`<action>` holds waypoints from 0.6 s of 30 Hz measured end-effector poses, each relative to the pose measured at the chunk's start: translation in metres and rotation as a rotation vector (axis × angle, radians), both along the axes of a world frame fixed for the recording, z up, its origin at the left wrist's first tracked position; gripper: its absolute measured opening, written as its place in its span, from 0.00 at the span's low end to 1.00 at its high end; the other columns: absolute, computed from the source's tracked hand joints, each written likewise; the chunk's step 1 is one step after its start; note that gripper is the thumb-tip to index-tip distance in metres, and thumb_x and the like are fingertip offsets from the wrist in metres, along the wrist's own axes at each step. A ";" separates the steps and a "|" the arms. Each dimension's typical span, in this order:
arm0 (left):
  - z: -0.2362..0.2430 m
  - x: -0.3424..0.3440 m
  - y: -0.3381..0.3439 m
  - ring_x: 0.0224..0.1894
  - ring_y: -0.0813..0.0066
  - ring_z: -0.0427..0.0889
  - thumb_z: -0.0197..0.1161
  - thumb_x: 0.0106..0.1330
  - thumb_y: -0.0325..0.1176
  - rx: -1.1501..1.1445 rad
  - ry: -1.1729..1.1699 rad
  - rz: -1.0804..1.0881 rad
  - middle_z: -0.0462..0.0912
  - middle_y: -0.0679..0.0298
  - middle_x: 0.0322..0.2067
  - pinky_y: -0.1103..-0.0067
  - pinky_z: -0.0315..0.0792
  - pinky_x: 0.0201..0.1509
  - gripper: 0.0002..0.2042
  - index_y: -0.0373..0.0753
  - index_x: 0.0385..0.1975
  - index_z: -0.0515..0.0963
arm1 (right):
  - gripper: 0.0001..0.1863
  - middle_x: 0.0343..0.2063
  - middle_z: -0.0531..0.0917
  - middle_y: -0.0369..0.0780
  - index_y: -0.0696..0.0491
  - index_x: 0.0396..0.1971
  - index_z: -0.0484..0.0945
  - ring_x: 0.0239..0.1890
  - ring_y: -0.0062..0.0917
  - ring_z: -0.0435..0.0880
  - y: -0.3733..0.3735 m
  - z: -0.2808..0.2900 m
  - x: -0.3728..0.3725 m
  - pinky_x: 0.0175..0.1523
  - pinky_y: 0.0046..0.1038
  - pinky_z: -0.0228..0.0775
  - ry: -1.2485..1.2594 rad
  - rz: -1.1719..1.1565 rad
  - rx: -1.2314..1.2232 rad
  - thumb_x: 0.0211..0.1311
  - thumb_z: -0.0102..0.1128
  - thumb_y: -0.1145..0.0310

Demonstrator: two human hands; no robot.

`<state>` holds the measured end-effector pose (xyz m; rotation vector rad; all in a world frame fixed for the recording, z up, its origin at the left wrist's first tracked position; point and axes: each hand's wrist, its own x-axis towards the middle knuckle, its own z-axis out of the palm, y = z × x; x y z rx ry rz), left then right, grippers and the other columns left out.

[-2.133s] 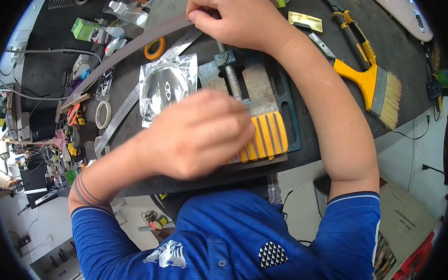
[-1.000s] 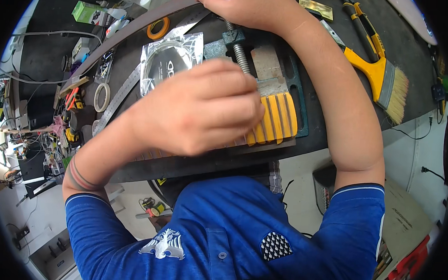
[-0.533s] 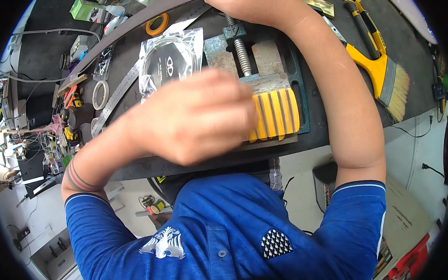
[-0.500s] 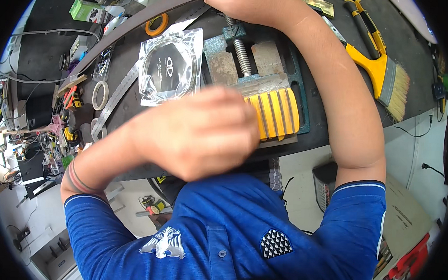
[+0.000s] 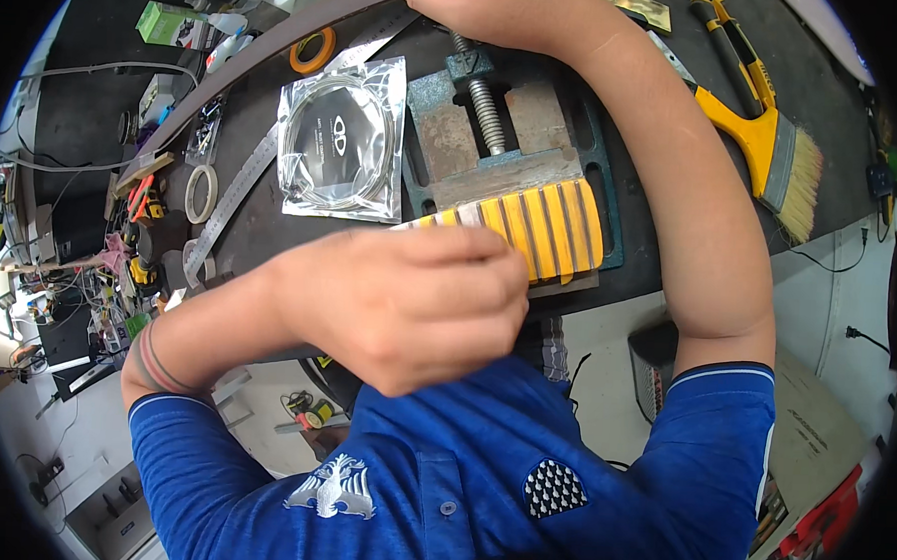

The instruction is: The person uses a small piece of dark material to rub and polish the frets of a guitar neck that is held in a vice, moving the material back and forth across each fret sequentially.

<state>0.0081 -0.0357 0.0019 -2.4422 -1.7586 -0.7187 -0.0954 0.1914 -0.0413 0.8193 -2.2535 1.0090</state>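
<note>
My left hand [image 5: 407, 308] is curled, knuckles up, over the near side of a yellow, dark-striped piece [image 5: 546, 227]. Whatever its fingers pinch, if anything, is hidden beneath them. That striped piece lies along the near jaw of a metal bench vise [image 5: 508, 173], its left part partly behind my hand. My right hand [image 5: 480, 9] reaches past the vise's screw to the top edge of the picture. Its bent fingers meet the end of a long brown strip [image 5: 279, 42] and are partly cut off, so their hold cannot be made out.
Left of the vise lies a clear packet with a coiled wire [image 5: 340, 140], beside a steel ruler [image 5: 234, 193]. Tape rolls, one orange [image 5: 312, 50] and one pale [image 5: 201, 192], sit nearby. A yellow-handled brush [image 5: 774, 159] lies right of my right forearm. Tools and cables crowd the far left.
My left hand has shifted slightly toward me, showing more of the striped piece's left part. My right hand has stayed in place.
</note>
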 end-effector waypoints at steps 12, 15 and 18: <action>0.002 -0.022 -0.002 0.50 0.48 0.91 0.70 0.57 0.29 -0.023 -0.001 0.159 0.89 0.51 0.44 0.60 0.89 0.53 0.16 0.25 0.42 0.89 | 0.11 0.33 0.92 0.50 0.57 0.34 0.88 0.38 0.48 0.92 0.001 0.000 0.001 0.47 0.45 0.83 -0.072 -0.007 0.011 0.68 0.65 0.65; -0.002 0.000 0.001 0.49 0.48 0.91 0.72 0.54 0.30 0.028 0.004 0.068 0.89 0.51 0.43 0.61 0.89 0.52 0.18 0.26 0.42 0.90 | 0.11 0.33 0.92 0.50 0.58 0.35 0.88 0.38 0.48 0.92 0.002 0.005 0.003 0.47 0.45 0.83 -0.069 0.002 0.010 0.68 0.65 0.65; -0.004 -0.022 -0.003 0.49 0.55 0.89 0.71 0.55 0.30 0.088 0.169 0.127 0.85 0.55 0.41 0.64 0.86 0.56 0.14 0.28 0.39 0.86 | 0.11 0.34 0.92 0.50 0.58 0.35 0.88 0.39 0.49 0.92 -0.004 0.001 0.000 0.47 0.45 0.83 -0.067 0.019 0.006 0.68 0.65 0.65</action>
